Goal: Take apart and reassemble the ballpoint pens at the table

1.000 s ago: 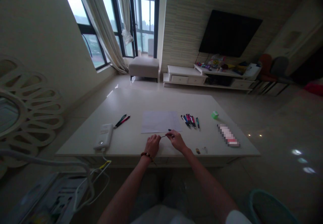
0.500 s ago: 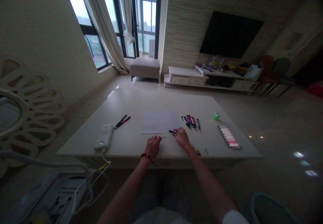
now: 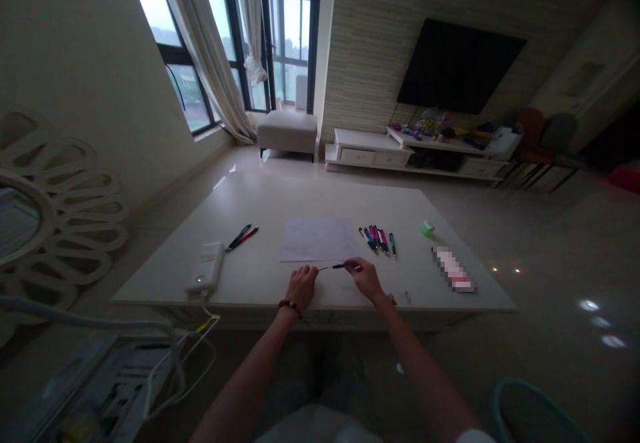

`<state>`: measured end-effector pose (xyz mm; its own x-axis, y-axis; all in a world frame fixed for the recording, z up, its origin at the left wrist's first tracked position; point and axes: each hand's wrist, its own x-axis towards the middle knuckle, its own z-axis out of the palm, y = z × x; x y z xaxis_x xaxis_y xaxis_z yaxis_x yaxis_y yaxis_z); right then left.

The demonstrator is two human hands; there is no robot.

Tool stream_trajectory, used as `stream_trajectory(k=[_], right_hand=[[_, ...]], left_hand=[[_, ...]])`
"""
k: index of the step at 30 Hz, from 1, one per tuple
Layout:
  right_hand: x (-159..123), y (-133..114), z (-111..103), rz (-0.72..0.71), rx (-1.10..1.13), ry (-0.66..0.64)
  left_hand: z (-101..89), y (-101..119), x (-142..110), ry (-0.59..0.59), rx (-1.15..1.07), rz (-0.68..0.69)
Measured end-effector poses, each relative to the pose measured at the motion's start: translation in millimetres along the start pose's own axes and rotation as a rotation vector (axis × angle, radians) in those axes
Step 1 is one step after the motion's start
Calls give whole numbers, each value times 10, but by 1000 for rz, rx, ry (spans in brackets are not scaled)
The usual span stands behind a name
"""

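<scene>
Pen [image 3: 341, 266], light, stiff and slim, sits pinched by its barrel in the right hand [image 3: 367, 280], at six o'clock from the paper [image 3: 319, 240] on the table [image 3: 250, 263]. Left hand [image 3: 301, 288] curls just beside its tip [image 3: 321, 269]; whether that hand grasps anything cannot be told.

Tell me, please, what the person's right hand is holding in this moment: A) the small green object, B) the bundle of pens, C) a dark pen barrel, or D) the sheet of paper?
C: the right hand pinches the dark pen barrel in its fingers, just below the sheet of paper.
</scene>
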<state>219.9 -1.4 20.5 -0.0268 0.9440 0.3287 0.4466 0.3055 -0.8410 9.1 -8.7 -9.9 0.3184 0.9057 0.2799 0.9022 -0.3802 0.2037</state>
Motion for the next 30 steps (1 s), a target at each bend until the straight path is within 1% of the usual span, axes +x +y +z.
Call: stream_trajectory(k=[4, 9, 15, 19, 23, 26, 30], right_hand=[[-4, -98, 21, 6, 26, 0], [19, -144, 93, -1, 35, -22], [-3, -129, 31, 10, 27, 36], [-2, -134, 64, 11, 27, -7], [44, -176, 127, 23, 20, -34], [75, -200, 120, 39, 17, -35], [60, -210, 97, 42, 20, -62]], left_hand=[[9, -3, 0, -5, 7, 1], [21, -13, -2, -19, 19, 7], [28, -18, -6, -8, 16, 5], [25, -18, -6, -6, -4, 15], [46, -27, -5, 32, -61, 17], [67, -35, -2, 42, -75, 16], [62, -32, 1, 20, -42, 30]])
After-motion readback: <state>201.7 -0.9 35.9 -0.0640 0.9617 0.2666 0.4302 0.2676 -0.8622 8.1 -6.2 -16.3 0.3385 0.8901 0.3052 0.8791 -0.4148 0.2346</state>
